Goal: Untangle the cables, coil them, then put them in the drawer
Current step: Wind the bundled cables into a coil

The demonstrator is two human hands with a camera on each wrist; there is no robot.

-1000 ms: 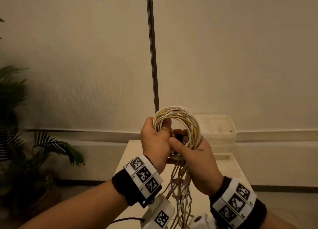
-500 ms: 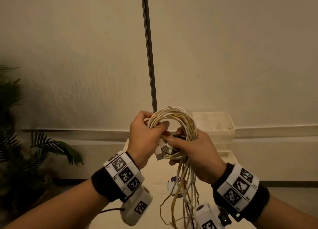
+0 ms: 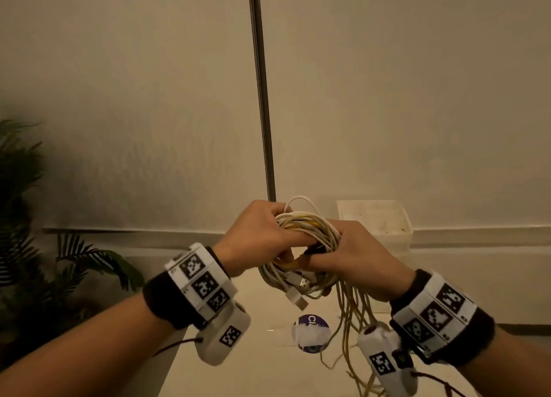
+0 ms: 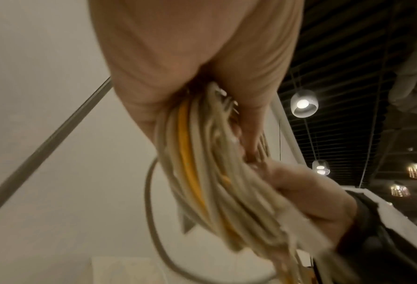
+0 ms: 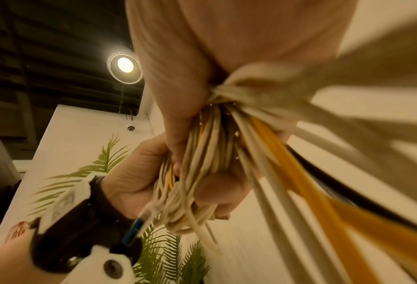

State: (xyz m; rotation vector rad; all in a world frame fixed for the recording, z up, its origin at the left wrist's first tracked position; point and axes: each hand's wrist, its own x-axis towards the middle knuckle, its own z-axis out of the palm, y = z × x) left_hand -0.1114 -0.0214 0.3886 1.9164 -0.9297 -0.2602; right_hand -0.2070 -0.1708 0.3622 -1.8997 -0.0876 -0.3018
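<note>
A coiled bundle of white and yellow cables (image 3: 310, 232) is held in the air between both hands. My left hand (image 3: 262, 238) grips the coil's left side, fingers curled round the strands (image 4: 202, 173). On the coil's right side my right hand (image 3: 354, 256) curls its fingers round the strands (image 5: 209, 149). USB plugs (image 3: 298, 292) stick out under the coil. Loose cable ends (image 3: 354, 331) hang down from the right hand toward the white table (image 3: 253, 367). No drawer shows in any view.
A white open bin (image 3: 378, 220) stands at the table's far end by the wall. A round purple sticker (image 3: 311, 332) lies on the tabletop. A thin metal pole (image 3: 262, 98) rises behind the hands. A green plant (image 3: 35, 247) fills the left.
Both hands have spread slightly apart and the coil has tipped from upright to flatter. The left hand now wraps over the coil's top left, and the USB plugs have dropped out below.
</note>
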